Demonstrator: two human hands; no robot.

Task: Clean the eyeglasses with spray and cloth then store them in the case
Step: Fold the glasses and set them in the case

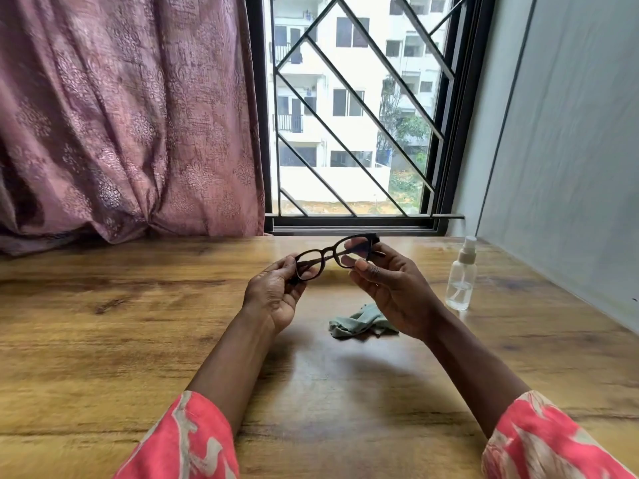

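Both hands raised above the surface (pixel 103 323): left hand (pixel 273 295) and right hand (pixel 390 288) each pinch an end of the eyeglasses (pixel 332 257), temples seemingly folded. Cloth (pixel 359 323) crumpled below; spray bottle (pixel 461 274) upright, right.

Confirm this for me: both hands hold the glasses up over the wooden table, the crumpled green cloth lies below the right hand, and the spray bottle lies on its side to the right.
One thing is off: the spray bottle stands upright, cap on top, not on its side. The head view shows it. The rest holds: the left hand and right hand hold the glasses above the wooden table, and the crumpled green cloth lies below the right hand.
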